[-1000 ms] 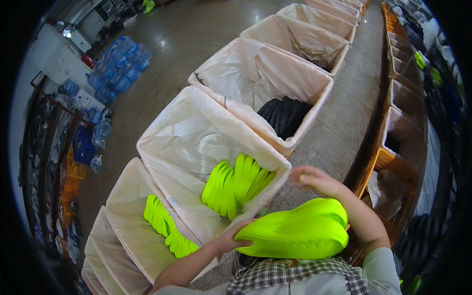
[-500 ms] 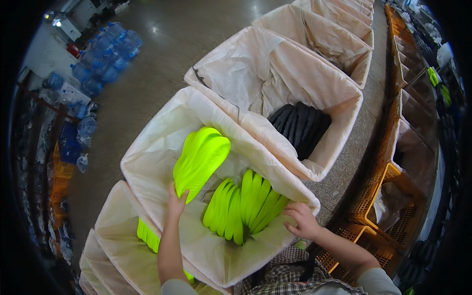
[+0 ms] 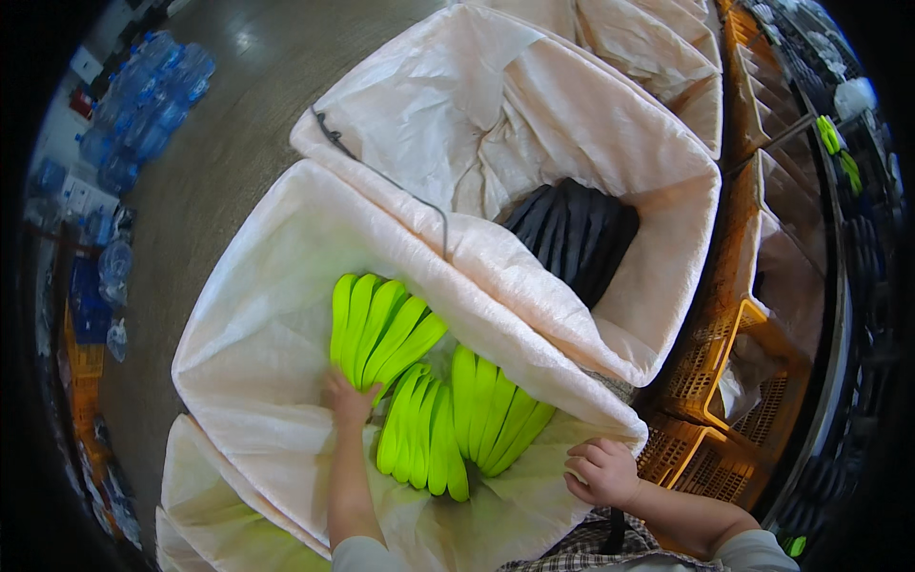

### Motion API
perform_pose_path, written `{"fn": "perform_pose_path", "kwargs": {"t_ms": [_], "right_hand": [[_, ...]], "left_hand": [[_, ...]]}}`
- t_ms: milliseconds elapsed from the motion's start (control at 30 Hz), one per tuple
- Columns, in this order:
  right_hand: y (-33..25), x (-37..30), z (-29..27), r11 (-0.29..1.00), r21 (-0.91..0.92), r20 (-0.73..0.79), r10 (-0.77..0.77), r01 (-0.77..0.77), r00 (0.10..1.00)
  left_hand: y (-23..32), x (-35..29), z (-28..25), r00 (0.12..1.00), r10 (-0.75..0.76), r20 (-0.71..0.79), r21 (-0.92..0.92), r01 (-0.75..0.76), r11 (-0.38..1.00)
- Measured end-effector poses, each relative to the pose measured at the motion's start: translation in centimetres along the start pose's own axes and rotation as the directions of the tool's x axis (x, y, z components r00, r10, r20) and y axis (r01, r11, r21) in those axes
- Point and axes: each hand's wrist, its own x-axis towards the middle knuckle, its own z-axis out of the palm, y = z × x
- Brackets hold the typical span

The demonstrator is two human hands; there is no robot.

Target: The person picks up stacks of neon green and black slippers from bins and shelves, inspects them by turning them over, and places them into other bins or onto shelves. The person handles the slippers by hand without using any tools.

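While left grip (image 3: 351,400) holds neon bundle (image 3: 376,329) in pale bin (image 3: 238,315), right grip (image 3: 605,474) curled near rim (image 3: 641,435), holding unclear

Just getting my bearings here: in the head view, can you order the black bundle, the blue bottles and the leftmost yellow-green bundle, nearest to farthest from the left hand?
1. Leftmost yellow-green bundle: touching the left hand.
2. Black bundle: up and right, in the neighbouring bin.
3. Blue bottles: upper left, far across the floor.
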Motion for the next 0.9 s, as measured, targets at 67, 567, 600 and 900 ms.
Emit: {"fn": "perform_pose_path", "kwargs": {"t_ms": [67, 567, 600, 900], "right_hand": [[0.1, -0.1, 0.0, 1.0, -0.001, -0.002, 0.003, -0.003, 1.0], [1.7, -4.8, -1.4, 0.882, 0.463, -0.136, -0.028, 0.088, 0.99], [1.5, -6.5, -3.5, 0.895, 0.436, -0.216, 0.002, 0.094, 0.976], [0.4, -37.5, -28.2, 0.842, 0.377, -0.88, 0.456, -0.386, 0.134]], "left_hand": [[0.5, 1.1, 0.9, 0.995, -0.075, -0.069, -0.293, 0.052, 0.955], [10.7, 3.2, -2.0, 0.925, 0.31, 0.218, -0.077, -0.3, 0.951], [14.3, 1.8, -3.2, 0.931, 0.338, 0.138, -0.117, -0.323, 0.939], [40.8, -16.3, -11.5, 0.769, 0.449, -0.456, -0.558, -0.639, 0.529]]}}
